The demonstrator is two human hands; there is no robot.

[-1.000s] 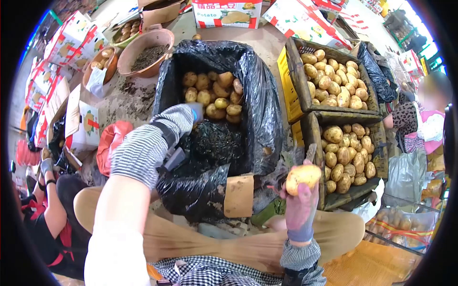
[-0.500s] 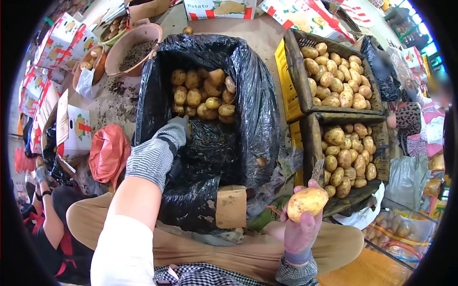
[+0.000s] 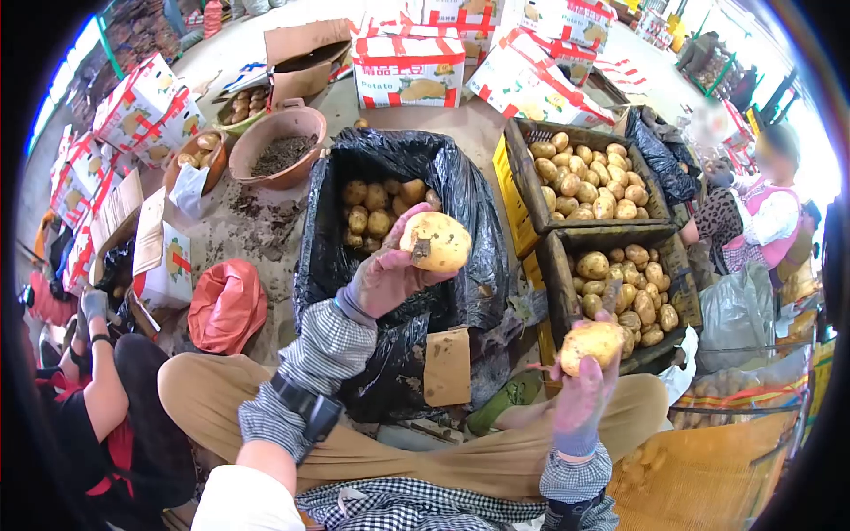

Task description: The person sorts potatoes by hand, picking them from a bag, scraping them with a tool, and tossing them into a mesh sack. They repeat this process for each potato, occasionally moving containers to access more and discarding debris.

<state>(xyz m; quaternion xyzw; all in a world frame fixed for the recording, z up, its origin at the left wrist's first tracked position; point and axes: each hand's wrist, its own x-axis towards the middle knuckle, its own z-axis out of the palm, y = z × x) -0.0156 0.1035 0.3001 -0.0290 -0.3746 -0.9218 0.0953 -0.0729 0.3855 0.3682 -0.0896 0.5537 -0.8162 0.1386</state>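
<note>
Potato (image 3: 436,241) in left hand (image 3: 388,281)

The left grip (image 3: 382,281) holds 1 potato (image 3: 447,242) over the black-lined box (image 3: 474,230), the right grip (image 3: 584,398) another potato (image 3: 590,344) near 2 crates (image 3: 560,289).

Floor (image 3: 483,129), pale grey: spread across the upper half, dark soil (image 3: 252,209) scattered left of centre. Green post (image 3: 108,48), 1: slanted at upper left. Light, bright white: glared at upper left and right edge.
</note>
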